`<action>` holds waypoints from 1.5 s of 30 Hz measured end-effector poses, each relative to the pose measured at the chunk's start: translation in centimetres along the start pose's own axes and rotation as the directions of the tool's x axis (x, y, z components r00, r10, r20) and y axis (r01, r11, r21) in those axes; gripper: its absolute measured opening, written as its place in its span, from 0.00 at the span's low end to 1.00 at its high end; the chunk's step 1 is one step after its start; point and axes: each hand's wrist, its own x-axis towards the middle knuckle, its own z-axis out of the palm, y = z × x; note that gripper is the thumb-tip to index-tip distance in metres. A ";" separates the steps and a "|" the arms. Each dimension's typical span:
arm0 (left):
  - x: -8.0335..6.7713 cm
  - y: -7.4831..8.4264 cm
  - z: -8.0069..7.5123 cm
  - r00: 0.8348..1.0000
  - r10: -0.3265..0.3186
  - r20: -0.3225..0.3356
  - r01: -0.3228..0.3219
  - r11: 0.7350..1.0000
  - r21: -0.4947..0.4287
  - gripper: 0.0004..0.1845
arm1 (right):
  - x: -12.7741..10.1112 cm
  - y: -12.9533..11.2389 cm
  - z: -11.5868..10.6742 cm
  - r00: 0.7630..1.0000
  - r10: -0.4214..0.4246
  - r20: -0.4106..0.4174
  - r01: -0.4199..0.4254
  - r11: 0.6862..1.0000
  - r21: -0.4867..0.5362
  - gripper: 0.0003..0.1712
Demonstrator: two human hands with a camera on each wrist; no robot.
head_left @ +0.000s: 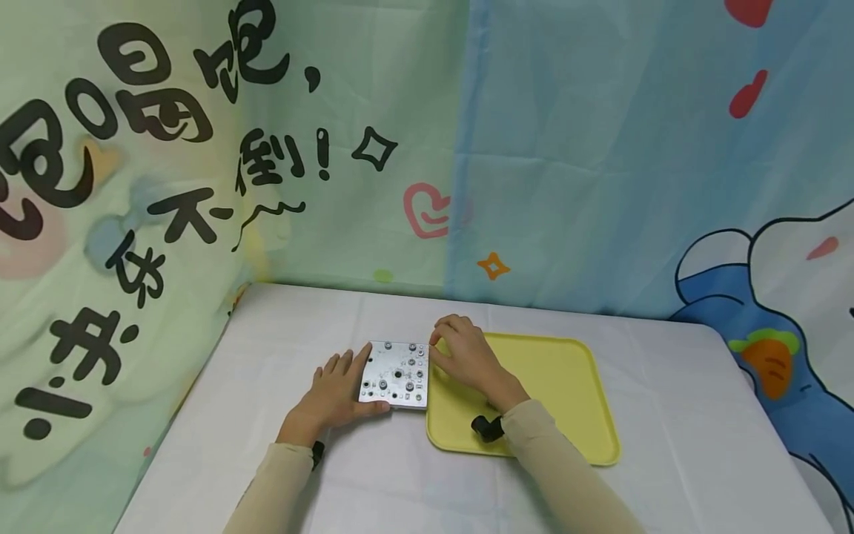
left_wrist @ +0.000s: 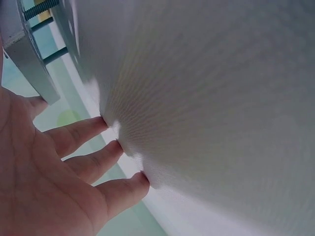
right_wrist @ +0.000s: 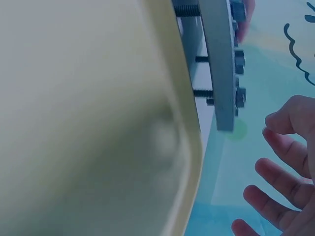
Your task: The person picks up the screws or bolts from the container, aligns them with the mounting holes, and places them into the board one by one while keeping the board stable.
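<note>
A square silver metal plate [head_left: 394,374] with several bolts through its top stands on the white table beside the yellow tray. Threaded bolt shanks [right_wrist: 187,11] show beneath it in the right wrist view. My left hand [head_left: 342,387] holds the plate across its left side, the thumb along the front edge and the index finger at the far left corner. Its other fingers [left_wrist: 125,194] are spread and touch the tablecloth. Just past the plate's far right corner is my right hand [head_left: 465,354], thumb and index tips close together, other fingers loosely bent, nothing visible between them.
The shallow yellow tray [head_left: 567,393] lies right of the plate, its left rim next to the plate's right edge, under my right forearm. A printed cloth backdrop [head_left: 373,245] hangs behind and left of the white-covered table [head_left: 674,415].
</note>
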 end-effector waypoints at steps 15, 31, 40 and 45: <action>-0.2 0.3 -0.1 1.000 0.002 0.001 -0.002 1.000 -0.007 0.61 | -5.3 3.4 -4.1 0.999 0.029 0.041 -0.031 0.998 0.054 0.04; -0.2 0.4 -0.1 1.000 -0.001 0.002 0.001 1.000 -0.008 0.61 | -9.1 9.2 -5.7 0.965 -0.013 0.261 -0.098 0.908 0.408 0.07; -0.2 0.3 0.0 1.000 -0.002 -0.003 0.002 1.000 -0.006 0.61 | -9.6 9.9 -5.1 0.955 -0.047 0.294 -0.066 0.928 0.366 0.22; -0.2 0.3 0.1 1.000 0.010 -0.011 -0.010 1.000 -0.001 0.61 | -9.7 9.8 -5.2 0.949 -0.004 0.315 -0.114 0.928 0.354 0.19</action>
